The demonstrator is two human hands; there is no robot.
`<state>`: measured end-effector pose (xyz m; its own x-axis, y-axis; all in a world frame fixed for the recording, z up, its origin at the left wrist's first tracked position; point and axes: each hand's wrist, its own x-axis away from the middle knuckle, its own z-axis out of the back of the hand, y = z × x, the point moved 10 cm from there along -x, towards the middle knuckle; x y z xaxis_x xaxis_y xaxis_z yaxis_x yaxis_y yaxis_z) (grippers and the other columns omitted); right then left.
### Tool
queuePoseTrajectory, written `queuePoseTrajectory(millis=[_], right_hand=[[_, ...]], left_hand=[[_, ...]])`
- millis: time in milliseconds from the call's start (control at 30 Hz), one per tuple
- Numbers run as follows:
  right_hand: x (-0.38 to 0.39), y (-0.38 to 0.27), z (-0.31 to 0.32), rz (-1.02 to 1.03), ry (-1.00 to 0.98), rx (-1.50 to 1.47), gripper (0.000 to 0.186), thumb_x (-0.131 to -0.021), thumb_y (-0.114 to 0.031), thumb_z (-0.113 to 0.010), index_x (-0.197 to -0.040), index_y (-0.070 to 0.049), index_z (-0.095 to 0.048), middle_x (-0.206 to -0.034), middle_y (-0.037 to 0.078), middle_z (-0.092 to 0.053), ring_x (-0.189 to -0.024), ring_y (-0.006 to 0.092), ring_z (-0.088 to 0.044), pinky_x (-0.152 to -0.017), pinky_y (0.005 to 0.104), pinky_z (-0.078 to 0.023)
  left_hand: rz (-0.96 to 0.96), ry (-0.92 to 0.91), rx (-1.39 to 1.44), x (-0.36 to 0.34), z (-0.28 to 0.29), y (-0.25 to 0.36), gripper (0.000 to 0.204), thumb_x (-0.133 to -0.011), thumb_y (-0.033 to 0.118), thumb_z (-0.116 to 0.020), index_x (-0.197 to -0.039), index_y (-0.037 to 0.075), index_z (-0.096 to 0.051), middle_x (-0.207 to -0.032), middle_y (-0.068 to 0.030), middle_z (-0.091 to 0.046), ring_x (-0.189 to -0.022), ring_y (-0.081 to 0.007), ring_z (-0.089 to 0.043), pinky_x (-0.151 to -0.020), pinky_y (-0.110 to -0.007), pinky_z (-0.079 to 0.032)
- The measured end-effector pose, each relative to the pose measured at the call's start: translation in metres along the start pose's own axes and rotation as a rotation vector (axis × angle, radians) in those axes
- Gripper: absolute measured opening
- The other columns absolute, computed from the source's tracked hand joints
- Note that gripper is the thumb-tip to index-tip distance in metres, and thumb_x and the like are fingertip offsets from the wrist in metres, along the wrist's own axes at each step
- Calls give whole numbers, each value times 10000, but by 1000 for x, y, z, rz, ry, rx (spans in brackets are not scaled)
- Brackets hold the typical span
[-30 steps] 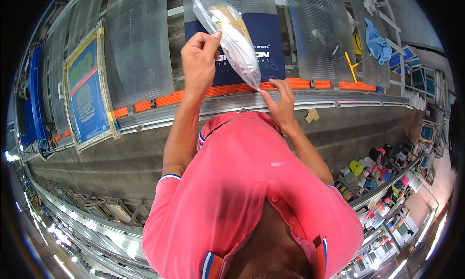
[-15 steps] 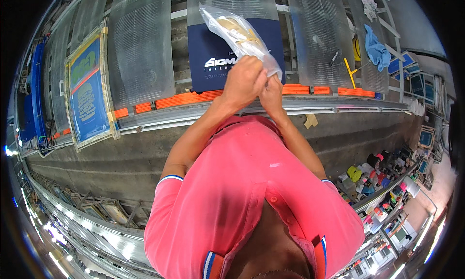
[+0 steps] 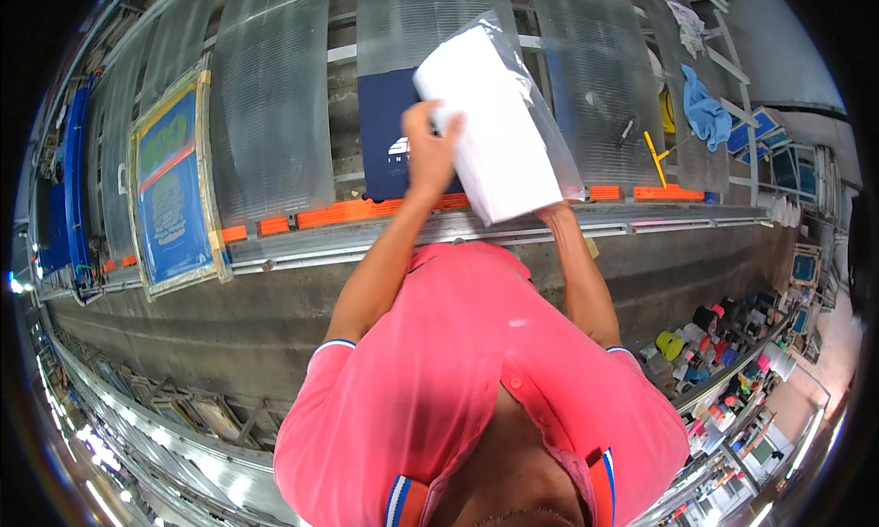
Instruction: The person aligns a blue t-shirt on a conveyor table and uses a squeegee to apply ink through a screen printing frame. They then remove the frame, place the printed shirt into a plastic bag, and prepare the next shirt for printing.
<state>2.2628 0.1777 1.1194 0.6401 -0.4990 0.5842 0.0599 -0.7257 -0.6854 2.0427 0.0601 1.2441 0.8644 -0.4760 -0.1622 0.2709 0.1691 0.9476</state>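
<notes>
A flat white folded piece (image 3: 499,129), paper or cloth, lies against a clear plastic bag (image 3: 558,147) that shows along its right side. My right hand (image 3: 557,214) grips the near right corner from beneath, its fingers mostly hidden. At the left edge, my left hand (image 3: 428,152) is slightly blurred, with thumb and finger apart and a dark gap between them; the thumb overlaps the white edge. Below both hands, a dark navy panel with white printing (image 3: 389,115) rests on the work table, partly covered by the white piece.
Translucent ribbed sheets (image 3: 270,97) span the table's metal frame. To the left leans a blue printing screen (image 3: 169,184). On the right lie a yellow-handled squeegee-like tool (image 3: 656,158), a pen (image 3: 625,131) and a blue cloth (image 3: 705,106). An orange strip (image 3: 366,212) runs along the near edge.
The bag was bunched between both hands, with brownish contents showing. Now the white piece is spread flat and faces up. My hands have separated, the left moving left and the right moving right.
</notes>
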Motion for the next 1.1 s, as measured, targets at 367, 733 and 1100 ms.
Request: queuePoseTrajectory(millis=[367,733,1100], right_hand=[[99,-84,-107,311,-299,673,589,-726,22,-688,-1280,20,-489,-1193,136,-594,-1095,184,-568,-914,321,-484],[154,-112,74,-30,-116,334,720,-645,-52,-660,-1315,89,-438,-1227,143,-588,-1097,213,-596,-933,331,-476],[187,-180,247,383,150,107,641,-738,-53,-613,-1341,64,-431,-1292,192,-552,-1137,282,-589,-971,392,-480]], left_hand=[[921,88,1339,8,-15,-171,431,-971,240,-501,-1300,-35,-455,-1307,-190,-521,-1213,-337,-501,-1033,-524,-388],[680,459,1265,-24,100,-235,521,-985,386,-427,-1335,-1,-435,-1356,-166,-489,-1232,-375,-465,-1019,-541,-388],[204,69,1040,-13,-5,-117,769,-929,622,-355,-1367,-9,-393,-1337,-191,-482,-1188,-339,-503,-984,-466,-442]])
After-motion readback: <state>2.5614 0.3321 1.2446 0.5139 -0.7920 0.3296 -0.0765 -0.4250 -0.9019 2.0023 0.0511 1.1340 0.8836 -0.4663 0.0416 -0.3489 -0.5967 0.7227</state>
